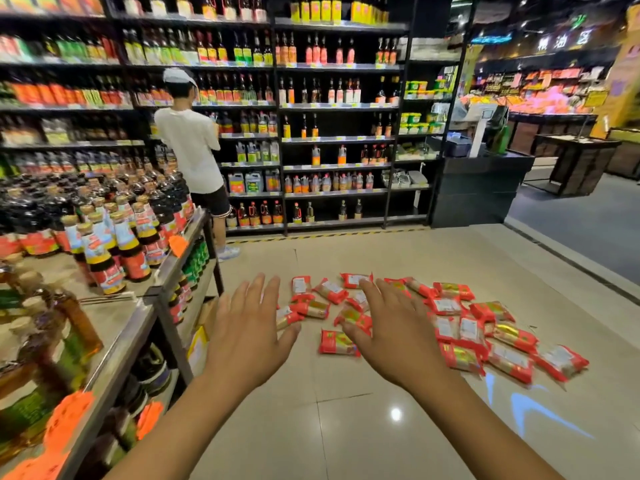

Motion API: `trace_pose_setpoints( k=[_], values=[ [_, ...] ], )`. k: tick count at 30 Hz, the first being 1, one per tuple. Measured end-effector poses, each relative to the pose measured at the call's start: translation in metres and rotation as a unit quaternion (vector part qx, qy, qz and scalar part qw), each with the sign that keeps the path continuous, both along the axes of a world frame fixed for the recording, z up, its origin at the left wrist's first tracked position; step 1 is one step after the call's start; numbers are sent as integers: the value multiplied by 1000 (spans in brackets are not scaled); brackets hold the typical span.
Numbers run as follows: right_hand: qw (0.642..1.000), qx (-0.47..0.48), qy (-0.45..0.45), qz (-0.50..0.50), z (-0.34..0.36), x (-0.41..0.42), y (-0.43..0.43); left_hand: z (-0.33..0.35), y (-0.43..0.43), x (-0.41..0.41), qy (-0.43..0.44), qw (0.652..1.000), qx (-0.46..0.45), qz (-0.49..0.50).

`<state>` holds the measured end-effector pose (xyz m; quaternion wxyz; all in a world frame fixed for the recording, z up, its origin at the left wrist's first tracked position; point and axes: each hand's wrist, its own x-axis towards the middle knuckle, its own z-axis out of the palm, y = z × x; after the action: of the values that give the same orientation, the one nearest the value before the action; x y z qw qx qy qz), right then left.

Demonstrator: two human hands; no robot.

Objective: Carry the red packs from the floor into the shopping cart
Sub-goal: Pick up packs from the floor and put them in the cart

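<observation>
Red packs [446, 329] lie scattered across the tiled floor [346, 427] of a shop aisle. Above them hover the left hand [249, 337] and right hand [391, 337], each grip spread wide, fingers straight, holding nothing. Bottles [128, 244] crowd a surface [117, 323] at left; a person [188, 147] in a white shirt faces the stocked shelves [332, 105] beyond.

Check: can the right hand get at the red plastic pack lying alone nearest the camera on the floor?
Probably yes. The right hand hovers open, fingers spread, right beside that red plastic pack; nothing shows between them and no other pack lies on it.
</observation>
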<state>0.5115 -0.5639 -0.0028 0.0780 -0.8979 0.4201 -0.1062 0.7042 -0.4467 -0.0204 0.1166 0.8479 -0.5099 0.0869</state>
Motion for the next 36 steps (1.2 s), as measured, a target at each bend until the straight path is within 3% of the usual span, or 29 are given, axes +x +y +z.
trace_pose_setpoints(
  k=[10,20,36],
  values=[
    [997,0,-4,76,-1,76,-168,11,-136,41,-32,998,16,58],
    [991,19,9,129,-16,164,-262,-2,-209,111,-14,994,34,100],
    [992,-14,63,111,-27,395,-401,-24,-364,355,44,995,19,85]
  ],
)
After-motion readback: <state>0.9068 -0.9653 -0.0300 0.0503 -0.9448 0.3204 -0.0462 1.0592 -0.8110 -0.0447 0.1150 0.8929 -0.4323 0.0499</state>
